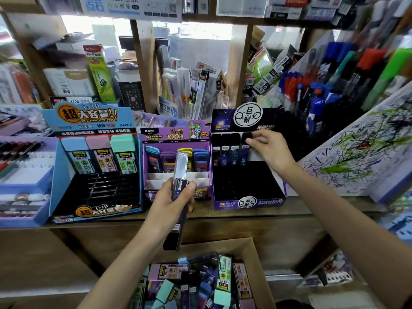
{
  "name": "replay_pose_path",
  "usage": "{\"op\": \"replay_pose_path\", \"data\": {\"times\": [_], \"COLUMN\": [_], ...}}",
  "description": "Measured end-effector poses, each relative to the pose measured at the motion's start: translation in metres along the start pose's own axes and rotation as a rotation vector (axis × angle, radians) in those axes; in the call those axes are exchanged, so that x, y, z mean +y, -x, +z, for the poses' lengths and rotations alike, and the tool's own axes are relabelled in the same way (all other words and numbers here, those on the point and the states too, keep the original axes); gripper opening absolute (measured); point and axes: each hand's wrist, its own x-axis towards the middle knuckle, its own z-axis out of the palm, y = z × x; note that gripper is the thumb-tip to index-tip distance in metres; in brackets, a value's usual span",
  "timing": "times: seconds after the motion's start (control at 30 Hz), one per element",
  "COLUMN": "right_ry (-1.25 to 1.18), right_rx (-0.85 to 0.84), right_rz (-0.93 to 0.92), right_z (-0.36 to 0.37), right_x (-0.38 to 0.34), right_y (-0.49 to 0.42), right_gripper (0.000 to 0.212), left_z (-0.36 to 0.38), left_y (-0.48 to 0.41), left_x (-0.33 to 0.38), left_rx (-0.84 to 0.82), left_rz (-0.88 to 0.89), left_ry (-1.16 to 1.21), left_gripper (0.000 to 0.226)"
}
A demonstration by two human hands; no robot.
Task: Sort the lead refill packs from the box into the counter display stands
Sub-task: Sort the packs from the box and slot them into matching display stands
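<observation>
My left hand [172, 197] grips a small stack of slim dark lead refill packs [180, 175] upright in front of the purple middle stand [153, 188]. My right hand [267, 150] pinches the black cap of a dark pack [245, 150] that stands fourth in the top row of the black constellation stand [247, 201]. The blue stand [98, 210] on the left holds three packs with blue, pink and green caps. Below the counter, an open cardboard box [252, 250] holds several mixed refill packs.
The stands sit on a wooden counter [245, 215]. Another blue display [24, 197] with erasers is at far left. A scribbled test pad [356, 157] leans at the right, with pens [312, 94] behind. Shelves of stationery rise behind the stands.
</observation>
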Motion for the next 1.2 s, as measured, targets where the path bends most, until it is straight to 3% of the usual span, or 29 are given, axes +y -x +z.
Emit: {"op": "replay_pose_path", "data": {"times": [0.13, 0.23, 0.33, 0.47, 0.6, 0.67, 0.77, 0.87, 1.07, 1.2], "right_ry": [0.313, 0.462, 0.536, 0.274, -0.094, -0.180, -0.303, -0.324, -0.229, -0.387], "right_rx": [0.087, 0.080, 0.126, 0.104, -0.376, -0.483, -0.456, -0.419, -0.396, -0.308], "right_rz": [-0.097, -0.029, 0.016, -0.053, 0.123, 0.151, 0.179, 0.196, 0.209, 0.266], "right_z": [0.007, 0.007, 0.006, 0.014, 0.041, 0.053, 0.064, 0.072, 0.070, 0.045], "right_x": [-0.002, -0.006, -0.009, -0.026, -0.049, -0.057, -0.061, -0.062, -0.054, -0.054], "right_y": [0.005, 0.007, 0.017, 0.056, 0.110, 0.127, 0.134, 0.136, 0.136, 0.123], "right_gripper": [0.021, 0.026, 0.023, 0.007, 0.014, 0.013, 0.008, 0.017, 0.016, 0.016], "left_z": [0.003, 0.007, 0.008, 0.010, 0.015, 0.016, 0.016, 0.016, 0.012, 0.014], "left_y": [0.001, 0.001, 0.001, 0.000, 0.002, 0.003, 0.004, 0.003, 0.001, -0.001], "left_x": [0.002, 0.005, 0.006, 0.008, 0.010, 0.012, 0.015, 0.015, 0.009, 0.007], "left_rx": [-0.003, 0.014, 0.016, 0.044, 0.066, 0.090, 0.116, 0.121, 0.067, 0.089], "left_rz": [-0.009, -0.043, -0.056, -0.083, -0.076, -0.075, -0.077, -0.051, -0.063, -0.084], "left_ry": [0.039, 0.111, 0.136, 0.209, 0.249, 0.293, 0.385, 0.342, 0.271, 0.310], "left_gripper": [0.039, 0.019, 0.025, 0.028, 0.037, 0.039, 0.030, 0.023, 0.033, 0.030]}}
